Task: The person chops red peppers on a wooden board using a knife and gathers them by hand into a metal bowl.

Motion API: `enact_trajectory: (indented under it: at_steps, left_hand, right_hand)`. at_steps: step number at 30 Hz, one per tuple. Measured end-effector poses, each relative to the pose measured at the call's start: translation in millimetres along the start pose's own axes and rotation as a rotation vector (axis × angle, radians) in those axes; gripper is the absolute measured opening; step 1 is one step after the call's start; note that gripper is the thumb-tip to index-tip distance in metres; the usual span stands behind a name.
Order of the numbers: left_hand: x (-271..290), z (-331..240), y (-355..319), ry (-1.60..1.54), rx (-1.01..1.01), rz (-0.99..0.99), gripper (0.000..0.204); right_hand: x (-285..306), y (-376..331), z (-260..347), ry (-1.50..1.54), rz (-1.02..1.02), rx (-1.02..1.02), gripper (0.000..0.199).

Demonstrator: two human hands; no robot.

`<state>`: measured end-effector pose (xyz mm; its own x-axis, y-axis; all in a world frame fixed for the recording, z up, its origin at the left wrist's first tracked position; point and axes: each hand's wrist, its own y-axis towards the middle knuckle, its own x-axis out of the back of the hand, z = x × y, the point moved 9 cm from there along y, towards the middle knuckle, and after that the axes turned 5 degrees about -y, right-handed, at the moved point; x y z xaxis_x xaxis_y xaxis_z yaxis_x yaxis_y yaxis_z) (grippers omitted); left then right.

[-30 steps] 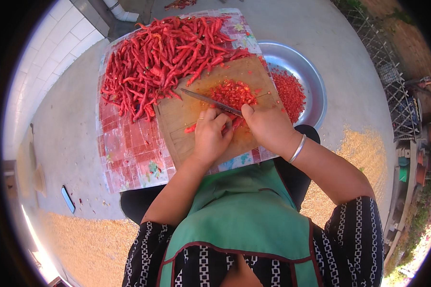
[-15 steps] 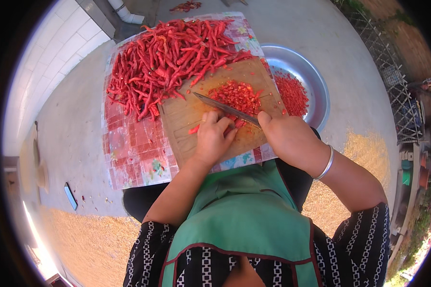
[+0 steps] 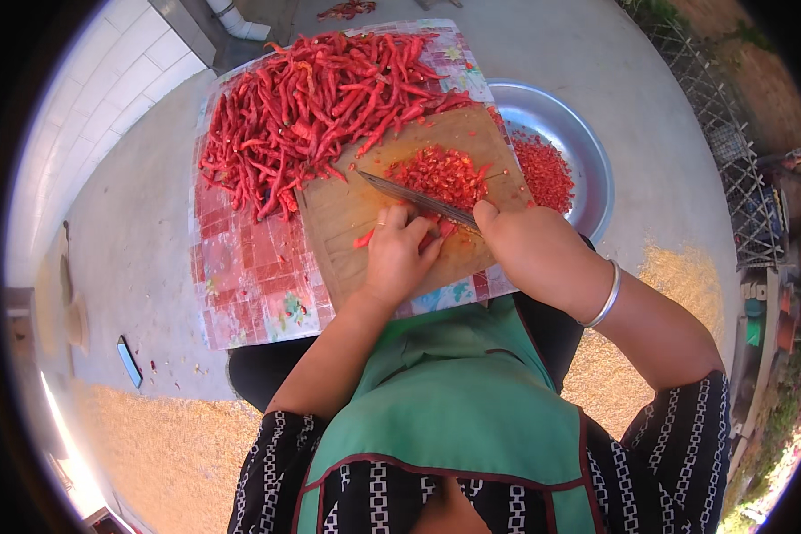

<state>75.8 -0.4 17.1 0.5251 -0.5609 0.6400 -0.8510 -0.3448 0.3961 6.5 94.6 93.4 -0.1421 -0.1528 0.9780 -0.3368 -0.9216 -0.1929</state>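
On the near half of the cutting board [image 3: 329, 240], the left hand [image 3: 400, 260] presses down with its fingers curled over some long peppers [image 3: 363, 239], whose red ends show to either side of it. Just to its right, the right hand [image 3: 532, 251] is closed around the handle of a knife [image 3: 414, 198]. The blade slants toward the far left, just beyond the left fingertips, between that hand and a loose heap of chopped pepper [image 3: 440, 173] on the middle of the board. A silver bangle [image 3: 607, 295] circles the right wrist.

Under the board is a table covered with a red and white checked cloth [image 3: 240, 303]. A big pile of whole red peppers [image 3: 303, 116] fills its far left part, reaching the board's edge. To the right of the table, a wide metal basin [image 3: 589, 169] holds more chopped bits [image 3: 543, 173]. A green apron [image 3: 454, 409] covers the person's front. Well to the left, a phone [image 3: 130, 361] lies on the floor, with yellow grain [image 3: 169, 445] spread nearer.
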Motion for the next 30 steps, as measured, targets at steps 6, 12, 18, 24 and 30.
enact_trajectory:
  at_steps: [6, 12, 18, 24, 30]
  left_hand:
    - [1, -6, 2, -0.024, -0.048, 0.007, 0.021]
    - [3, -3, -4, -0.013, -0.049, 0.001, 0.022]
    - [4, -9, 0, -0.031, -0.095, -0.018, 0.02]
    - [5, -2, -7, -0.019, -0.063, -0.012, 0.017]
    - [-2, -3, -5, -0.014, -0.044, 0.014, 0.02]
  right_hand:
    - [-38, 22, -16, 0.072, -0.261, -0.041, 0.013]
    - [2, -2, -1, 0.033, 0.01, -0.049, 0.012]
    - [-45, 30, -3, 0.082, -0.185, -0.043, 0.015]
    - [-16, 10, -8, 0.078, -0.092, -0.072, 0.012]
    - [-30, 16, -4, 0.093, -0.091, 0.01, 0.012]
